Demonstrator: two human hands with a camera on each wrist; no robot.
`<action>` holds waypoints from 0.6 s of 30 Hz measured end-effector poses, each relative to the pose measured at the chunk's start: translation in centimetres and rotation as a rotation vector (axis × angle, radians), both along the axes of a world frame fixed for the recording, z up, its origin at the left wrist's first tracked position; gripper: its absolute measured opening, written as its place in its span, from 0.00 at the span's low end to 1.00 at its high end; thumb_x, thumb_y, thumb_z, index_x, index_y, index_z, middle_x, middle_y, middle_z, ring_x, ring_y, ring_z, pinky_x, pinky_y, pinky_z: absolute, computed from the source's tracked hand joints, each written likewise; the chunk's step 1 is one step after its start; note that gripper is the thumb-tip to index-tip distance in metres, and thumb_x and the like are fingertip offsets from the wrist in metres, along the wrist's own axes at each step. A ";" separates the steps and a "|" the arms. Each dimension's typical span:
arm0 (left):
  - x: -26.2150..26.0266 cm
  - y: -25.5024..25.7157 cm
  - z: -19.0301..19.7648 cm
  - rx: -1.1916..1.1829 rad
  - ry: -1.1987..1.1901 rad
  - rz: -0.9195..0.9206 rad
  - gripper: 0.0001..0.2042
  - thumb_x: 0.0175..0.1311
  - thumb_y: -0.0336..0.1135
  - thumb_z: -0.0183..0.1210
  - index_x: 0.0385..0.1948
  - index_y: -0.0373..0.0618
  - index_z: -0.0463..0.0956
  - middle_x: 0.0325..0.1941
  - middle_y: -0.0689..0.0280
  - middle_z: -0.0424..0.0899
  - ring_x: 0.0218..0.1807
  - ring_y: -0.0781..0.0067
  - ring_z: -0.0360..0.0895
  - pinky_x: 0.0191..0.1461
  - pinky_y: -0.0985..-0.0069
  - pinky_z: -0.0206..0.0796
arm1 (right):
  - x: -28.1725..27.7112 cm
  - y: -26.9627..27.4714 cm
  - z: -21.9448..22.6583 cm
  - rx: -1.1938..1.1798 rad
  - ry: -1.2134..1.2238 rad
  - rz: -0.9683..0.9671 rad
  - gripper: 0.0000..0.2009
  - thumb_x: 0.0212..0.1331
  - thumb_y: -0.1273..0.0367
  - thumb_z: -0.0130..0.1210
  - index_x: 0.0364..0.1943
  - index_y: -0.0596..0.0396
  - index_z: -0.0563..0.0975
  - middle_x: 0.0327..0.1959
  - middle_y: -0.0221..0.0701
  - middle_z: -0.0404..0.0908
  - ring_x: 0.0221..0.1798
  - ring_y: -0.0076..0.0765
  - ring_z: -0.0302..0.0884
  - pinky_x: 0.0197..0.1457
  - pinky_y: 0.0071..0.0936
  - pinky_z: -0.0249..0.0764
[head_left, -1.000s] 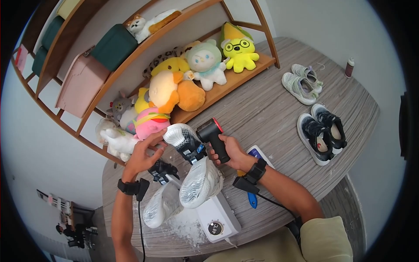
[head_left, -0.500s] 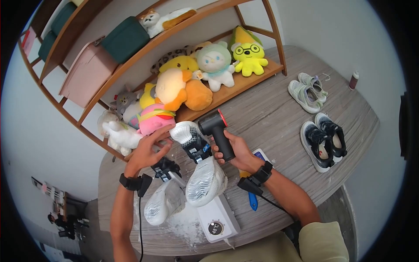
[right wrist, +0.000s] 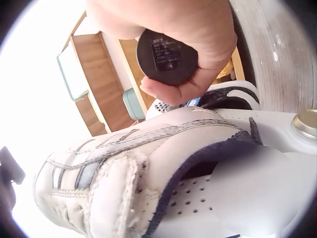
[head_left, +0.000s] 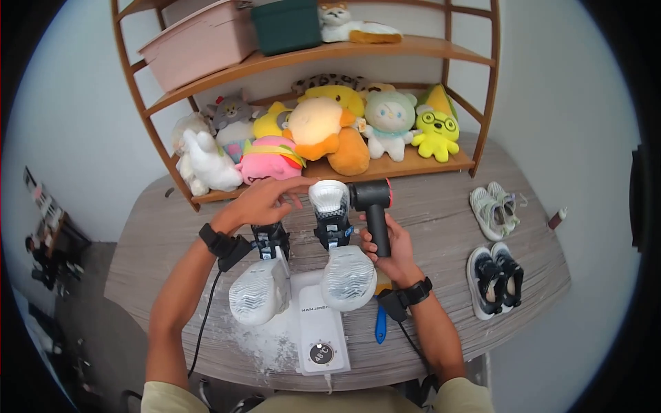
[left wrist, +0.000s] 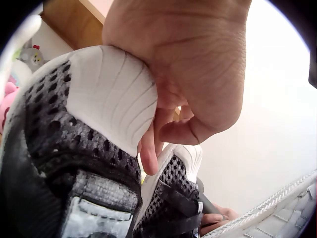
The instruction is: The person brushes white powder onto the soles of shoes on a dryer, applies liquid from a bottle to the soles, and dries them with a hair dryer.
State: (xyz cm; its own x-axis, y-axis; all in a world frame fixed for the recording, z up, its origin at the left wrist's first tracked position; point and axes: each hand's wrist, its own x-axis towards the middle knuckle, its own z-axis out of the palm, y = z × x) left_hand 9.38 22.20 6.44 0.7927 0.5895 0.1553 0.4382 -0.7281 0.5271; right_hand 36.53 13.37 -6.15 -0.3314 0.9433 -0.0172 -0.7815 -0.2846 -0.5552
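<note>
My right hand (head_left: pixel 394 253) grips the handle of a black blower (head_left: pixel 377 224), its head beside the toe of a black-and-white shoe (head_left: pixel 332 213). The right wrist view shows the round base of the blower (right wrist: pixel 167 57) in the curled fingers. My left hand (head_left: pixel 265 201) reaches over another black shoe (head_left: pixel 272 239), its fingers extended to the upright shoe's white toe. In the left wrist view the left hand (left wrist: pixel 178 64) has loosely bent fingers between two shoes. Two white shoes (head_left: pixel 259 292) (head_left: pixel 349 279) stand nearer, soles facing me, on a white dryer (head_left: pixel 321 323) reading 48°C.
A wooden shelf (head_left: pixel 413 47) with plush toys (head_left: pixel 391 120) and bins (head_left: pixel 200 45) stands behind the table (head_left: pixel 441 220). Two pairs of shoes (head_left: pixel 490 217) (head_left: pixel 484 281) and a small bottle (head_left: pixel 558 219) are at the right. A blue-handled brush (head_left: pixel 381 325) lies beside the dryer; white residue (head_left: pixel 265 347) lies left.
The head view has turned and tilted, so the shelf sits more level and the shoes look more central. The right hand still holds the blower by the shoe; the left hand's fingers now reach nearer its toe.
</note>
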 end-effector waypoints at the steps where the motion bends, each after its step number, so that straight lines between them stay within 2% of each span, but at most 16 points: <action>1: -0.3 0.2 -0.2 0.011 0.001 -0.003 0.34 0.45 0.19 0.46 0.63 0.47 0.66 0.55 0.58 0.81 0.45 0.65 0.84 0.47 0.70 0.75 | -0.1 0.0 -0.1 -0.003 -0.001 -0.005 0.24 0.72 0.51 0.35 0.56 0.56 0.68 0.26 0.30 0.68 0.24 0.25 0.65 0.24 0.21 0.62; 2: -0.6 0.5 -0.5 0.041 -0.004 -0.011 0.36 0.45 0.19 0.47 0.64 0.51 0.65 0.55 0.58 0.81 0.44 0.66 0.85 0.46 0.70 0.75 | -0.3 -0.1 0.1 0.035 -0.025 -0.029 0.24 0.72 0.52 0.36 0.56 0.57 0.68 0.26 0.31 0.69 0.24 0.25 0.65 0.24 0.22 0.62; 6: -0.5 0.2 0.0 -0.004 0.037 -0.001 0.35 0.48 0.17 0.48 0.66 0.50 0.64 0.56 0.58 0.81 0.41 0.69 0.85 0.46 0.73 0.75 | -0.9 -0.6 2.0 0.203 -0.239 -0.141 0.23 0.71 0.52 0.37 0.56 0.58 0.68 0.27 0.32 0.71 0.24 0.25 0.68 0.24 0.22 0.63; 9: -0.7 -0.4 0.7 -0.004 0.066 0.003 0.35 0.49 0.18 0.47 0.66 0.51 0.64 0.57 0.59 0.80 0.40 0.70 0.85 0.45 0.72 0.75 | -0.7 -0.7 4.3 0.462 -0.758 -0.265 0.23 0.70 0.53 0.42 0.54 0.59 0.70 0.29 0.33 0.74 0.24 0.24 0.70 0.24 0.20 0.65; 10: -0.7 -0.2 0.5 -0.004 0.065 0.003 0.35 0.50 0.18 0.47 0.66 0.52 0.64 0.57 0.59 0.80 0.40 0.71 0.85 0.45 0.72 0.75 | -0.4 -0.5 5.0 0.465 -0.831 -0.294 0.21 0.68 0.56 0.49 0.52 0.60 0.73 0.30 0.33 0.78 0.25 0.21 0.71 0.24 0.18 0.65; 13: -0.9 0.2 0.2 -0.022 0.036 -0.001 0.36 0.48 0.19 0.46 0.66 0.57 0.64 0.56 0.61 0.81 0.40 0.69 0.86 0.47 0.69 0.74 | 0.1 -0.8 7.9 0.637 -1.186 -0.343 0.19 0.65 0.60 0.56 0.53 0.60 0.76 0.31 0.31 0.80 0.29 0.18 0.72 0.33 0.18 0.69; 14: -0.9 0.2 0.1 -0.035 0.022 -0.003 0.37 0.48 0.20 0.45 0.66 0.59 0.65 0.55 0.61 0.82 0.39 0.68 0.86 0.48 0.68 0.73 | -0.1 -0.9 8.4 0.679 -1.203 -0.398 0.17 0.61 0.65 0.60 0.50 0.62 0.78 0.31 0.31 0.81 0.30 0.20 0.73 0.35 0.20 0.70; 18: -1.0 0.4 0.1 -0.074 0.011 -0.027 0.36 0.48 0.21 0.50 0.66 0.59 0.64 0.57 0.60 0.81 0.48 0.64 0.83 0.53 0.67 0.71 | -0.1 -1.3 9.7 0.952 -1.463 -0.408 0.17 0.55 0.67 0.64 0.46 0.63 0.79 0.31 0.34 0.82 0.32 0.28 0.77 0.39 0.24 0.73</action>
